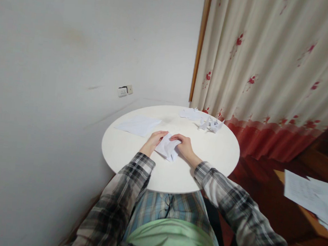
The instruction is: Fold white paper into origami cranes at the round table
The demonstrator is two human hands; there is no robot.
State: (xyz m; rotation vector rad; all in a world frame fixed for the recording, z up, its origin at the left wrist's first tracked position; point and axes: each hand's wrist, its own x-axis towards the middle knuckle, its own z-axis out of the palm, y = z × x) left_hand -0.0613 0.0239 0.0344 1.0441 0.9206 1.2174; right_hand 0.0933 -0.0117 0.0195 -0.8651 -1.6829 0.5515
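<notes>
A partly folded piece of white paper (167, 148) is held between my two hands, just above or on the round white table (173, 178). My left hand (153, 140) grips its left edge, fingers closed along the far side. On the opposite edge, my right hand (184, 145) pinches the paper with thumb and fingers. Loose flaps point toward me at the near end. Some fingertips are hidden behind the paper.
Flat white sheets (138, 124) lie at the table's left. Folded paper figures (211, 124) stand at the back right, near more paper (189, 113). A white wall (54, 110) borders the left. Written sheets (311, 195) rest on wooden furniture at the right.
</notes>
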